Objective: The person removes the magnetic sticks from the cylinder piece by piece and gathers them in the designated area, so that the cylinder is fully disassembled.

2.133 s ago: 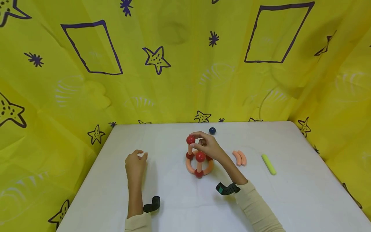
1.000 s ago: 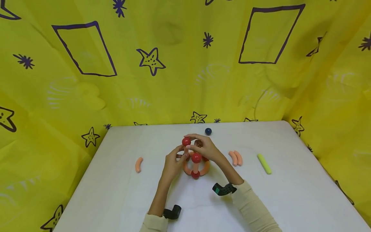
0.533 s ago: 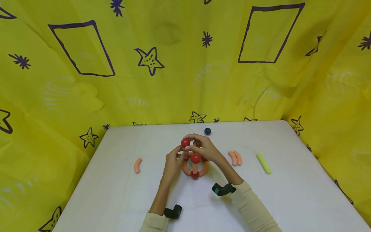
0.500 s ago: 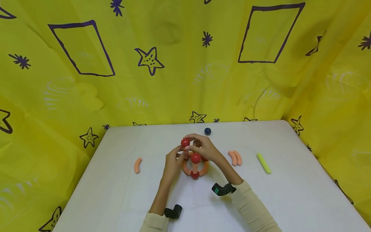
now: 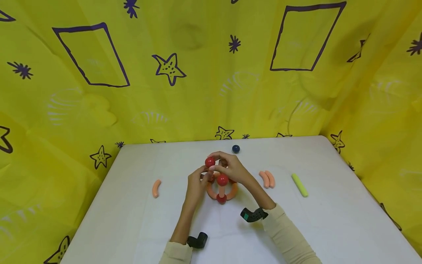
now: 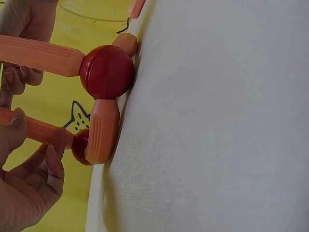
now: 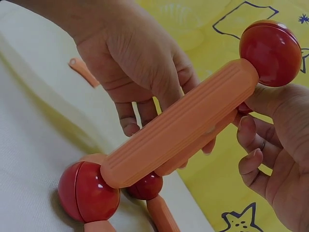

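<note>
In the head view, a toy structure stands mid-table: curved orange rods and red balls form a ring, with straight orange rods rising from it. My left hand pinches the far-left upright rod low down, near its bottom ball, as the left wrist view shows. Above it, my right hand holds the red ball topping that rod between thumb and fingers. The front upright rod carries another red ball and is untouched. My right hand partly hides the structure's far side.
Left of the structure lies one curved orange rod. Two more curved rods lie side by side on the right, with a straight yellow-green rod beyond. A dark blue ball sits near the white table's back edge.
My left hand has come from the left to the structure and pinched the upright rod, leaving a curved orange rod in view where it was. My right hand has stayed at the top ball.
</note>
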`<action>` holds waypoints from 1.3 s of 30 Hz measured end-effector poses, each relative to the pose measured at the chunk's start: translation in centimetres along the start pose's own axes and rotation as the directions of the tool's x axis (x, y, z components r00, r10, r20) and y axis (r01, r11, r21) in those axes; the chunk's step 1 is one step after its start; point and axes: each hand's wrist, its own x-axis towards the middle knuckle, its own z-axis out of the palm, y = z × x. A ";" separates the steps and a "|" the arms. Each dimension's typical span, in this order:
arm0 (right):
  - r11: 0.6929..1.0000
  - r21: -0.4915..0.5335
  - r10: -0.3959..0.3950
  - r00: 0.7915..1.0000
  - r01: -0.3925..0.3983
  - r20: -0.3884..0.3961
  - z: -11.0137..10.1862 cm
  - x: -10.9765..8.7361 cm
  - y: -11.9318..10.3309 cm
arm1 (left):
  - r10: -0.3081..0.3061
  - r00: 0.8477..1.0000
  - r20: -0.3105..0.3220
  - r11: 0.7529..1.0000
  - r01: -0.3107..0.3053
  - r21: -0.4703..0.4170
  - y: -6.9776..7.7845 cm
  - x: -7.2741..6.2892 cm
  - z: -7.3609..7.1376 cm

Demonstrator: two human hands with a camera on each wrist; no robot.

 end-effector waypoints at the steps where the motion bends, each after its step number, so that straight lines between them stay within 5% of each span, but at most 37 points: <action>1: 1.000 -0.005 0.005 1.000 -0.005 0.000 0.0 0.0 -0.1 | 0.002 1.000 -0.001 1.000 -0.002 0.003 0.0 0.0 0.0; 15: 1.000 0.011 -0.025 0.999 0.025 0.019 -0.4 -0.5 -4.2 | 0.007 1.000 -0.018 1.000 -0.007 0.008 -0.5 0.4 -0.1; 23: 0.990 0.066 0.122 0.993 -0.122 0.007 -0.4 0.0 -3.2 | -0.004 1.000 0.007 1.000 0.004 -0.019 -0.6 0.3 -0.1; 34: 0.990 0.121 0.077 0.996 -0.072 -0.039 -0.3 -0.1 -3.2 | 0.017 1.000 0.004 1.000 -0.017 -0.019 -0.4 0.2 -0.4; 39: 0.989 0.110 0.113 0.988 -0.101 -0.109 -0.5 -0.1 -1.4 | -0.014 1.000 0.014 0.999 0.015 -0.034 -0.4 0.2 -0.3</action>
